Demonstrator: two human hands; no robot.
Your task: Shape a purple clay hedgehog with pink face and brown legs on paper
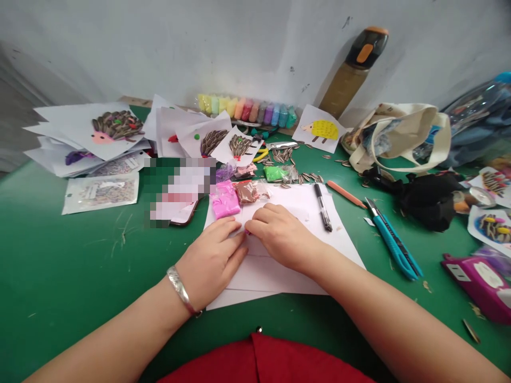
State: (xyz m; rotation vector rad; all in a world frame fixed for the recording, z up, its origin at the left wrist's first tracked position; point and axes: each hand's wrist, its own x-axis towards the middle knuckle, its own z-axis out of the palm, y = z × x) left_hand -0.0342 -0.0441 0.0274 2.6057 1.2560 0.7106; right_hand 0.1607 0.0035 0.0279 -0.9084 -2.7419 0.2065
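White paper (255,274) lies on the green table in front of me. My left hand (211,258), with a silver bracelet at its wrist, rests palm down on the paper's left part, fingers spread a little. My right hand (279,234) is closed, its fingertips pinched around a tiny dark pink bit (247,232) beside my left fingertips. Just beyond the hands are a pink clay packet (225,200) and a brown clay packet (246,192). A black pen (323,208) lies on the paper at the right.
A blue cutter (395,242), an orange stick (345,193) and a black pouch (427,199) lie at the right. Seed hedgehog pictures (115,127) are stacked back left. A phone (187,213) is left of the packets. Clay tubes (255,110) and a bottle (351,74) stand by the wall.
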